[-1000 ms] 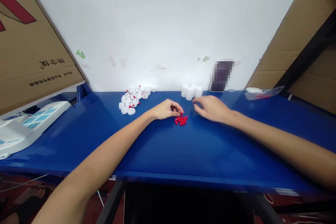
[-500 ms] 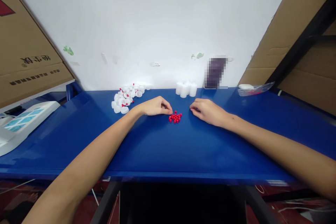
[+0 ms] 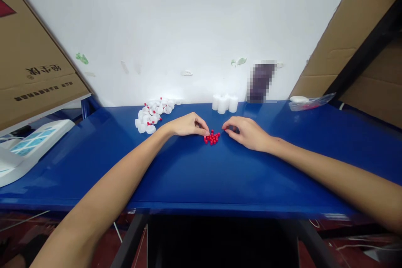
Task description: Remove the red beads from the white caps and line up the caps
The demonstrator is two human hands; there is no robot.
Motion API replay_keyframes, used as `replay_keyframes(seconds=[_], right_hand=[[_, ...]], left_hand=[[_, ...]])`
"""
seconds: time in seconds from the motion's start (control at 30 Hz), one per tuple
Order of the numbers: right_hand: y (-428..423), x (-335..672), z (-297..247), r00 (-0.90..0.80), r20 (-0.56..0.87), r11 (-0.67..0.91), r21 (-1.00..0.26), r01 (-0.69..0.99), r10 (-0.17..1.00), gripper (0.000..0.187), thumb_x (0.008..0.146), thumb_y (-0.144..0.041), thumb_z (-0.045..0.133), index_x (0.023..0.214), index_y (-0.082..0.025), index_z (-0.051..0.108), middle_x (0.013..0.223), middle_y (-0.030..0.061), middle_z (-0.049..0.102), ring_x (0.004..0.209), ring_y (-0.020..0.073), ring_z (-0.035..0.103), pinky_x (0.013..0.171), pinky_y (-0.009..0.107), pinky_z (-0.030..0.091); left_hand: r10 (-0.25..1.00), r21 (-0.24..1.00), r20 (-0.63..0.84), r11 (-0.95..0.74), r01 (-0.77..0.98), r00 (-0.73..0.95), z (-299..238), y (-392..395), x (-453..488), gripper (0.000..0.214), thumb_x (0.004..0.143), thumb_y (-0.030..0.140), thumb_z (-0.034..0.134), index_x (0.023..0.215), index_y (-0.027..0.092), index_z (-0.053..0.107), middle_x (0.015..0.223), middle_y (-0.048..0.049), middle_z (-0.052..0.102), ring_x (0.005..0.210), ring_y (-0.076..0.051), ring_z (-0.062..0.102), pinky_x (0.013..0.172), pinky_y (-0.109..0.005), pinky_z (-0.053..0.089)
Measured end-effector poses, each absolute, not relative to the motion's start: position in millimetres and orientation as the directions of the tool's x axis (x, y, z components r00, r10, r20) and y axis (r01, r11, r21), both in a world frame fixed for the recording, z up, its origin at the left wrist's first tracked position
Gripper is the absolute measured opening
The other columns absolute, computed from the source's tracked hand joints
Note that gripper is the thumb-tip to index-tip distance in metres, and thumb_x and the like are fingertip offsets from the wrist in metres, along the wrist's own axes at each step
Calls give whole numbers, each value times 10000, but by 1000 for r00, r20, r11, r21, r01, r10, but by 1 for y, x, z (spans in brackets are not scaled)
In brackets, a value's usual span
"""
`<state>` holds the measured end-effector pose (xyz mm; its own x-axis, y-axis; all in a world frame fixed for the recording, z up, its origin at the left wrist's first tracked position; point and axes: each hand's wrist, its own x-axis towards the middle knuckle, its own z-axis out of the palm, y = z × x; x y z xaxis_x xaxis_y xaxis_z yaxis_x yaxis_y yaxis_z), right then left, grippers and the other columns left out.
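A small pile of red beads (image 3: 212, 137) lies mid-way across the blue table (image 3: 201, 176). My left hand (image 3: 188, 124) rests just left of the pile, fingers curled and pinched at its edge. My right hand (image 3: 245, 132) lies just right of the pile, its fingertips pinched together at the beads. Whether either pinch holds a bead is too small to make out. A heap of white caps with red tips (image 3: 153, 114) lies behind my left hand. Plain white caps (image 3: 225, 103) stand in a cluster against the wall.
A white device with blue buttons (image 3: 28, 144) sits at the table's left end. Cardboard boxes (image 3: 34, 50) lean at left and right. A clear plastic bag (image 3: 309, 101) lies at the back right. A blurred dark object (image 3: 260, 81) stands by the wall.
My right hand has slid left, up to the red beads, and its fingers have closed into a pinch. My left hand has stayed at the pile's left edge.
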<state>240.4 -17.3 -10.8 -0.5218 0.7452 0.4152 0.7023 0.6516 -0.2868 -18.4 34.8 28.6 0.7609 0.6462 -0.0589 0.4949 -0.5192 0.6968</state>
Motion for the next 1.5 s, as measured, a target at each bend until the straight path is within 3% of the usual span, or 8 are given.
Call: replay_keyframes(seconds=[0.33, 0.6, 1.5], right_hand=[[-15, 241, -11, -561, 375, 666, -270, 696, 738, 209, 935, -195, 496, 1018, -197, 688, 998, 74, 685, 876, 205, 638, 777, 327, 480], [-14, 242, -12, -549, 364, 650, -272, 710, 752, 272, 946, -237, 501, 1149, -205, 678, 1054, 92, 664, 944, 230, 634, 820, 358, 494], [-17, 240, -11, -543, 414, 672, -295, 679, 730, 256, 909, -162, 526, 1064, -211, 724, 1067, 70, 700, 907, 199, 654, 790, 311, 497]], left_hand=[[646, 698, -79, -508, 505, 760, 29, 35, -20, 273, 786, 420, 744, 923, 191, 800, 780, -32, 747, 669, -120, 592, 679, -253, 420], [632, 682, -105, -516, 519, 768, 31, 34, -20, 288, 769, 421, 759, 947, 197, 797, 767, -32, 733, 645, -116, 566, 658, -259, 408], [625, 657, -105, -540, 526, 773, 26, 38, -19, 315, 753, 434, 760, 921, 168, 775, 662, -5, 659, 546, -85, 459, 526, -235, 315]])
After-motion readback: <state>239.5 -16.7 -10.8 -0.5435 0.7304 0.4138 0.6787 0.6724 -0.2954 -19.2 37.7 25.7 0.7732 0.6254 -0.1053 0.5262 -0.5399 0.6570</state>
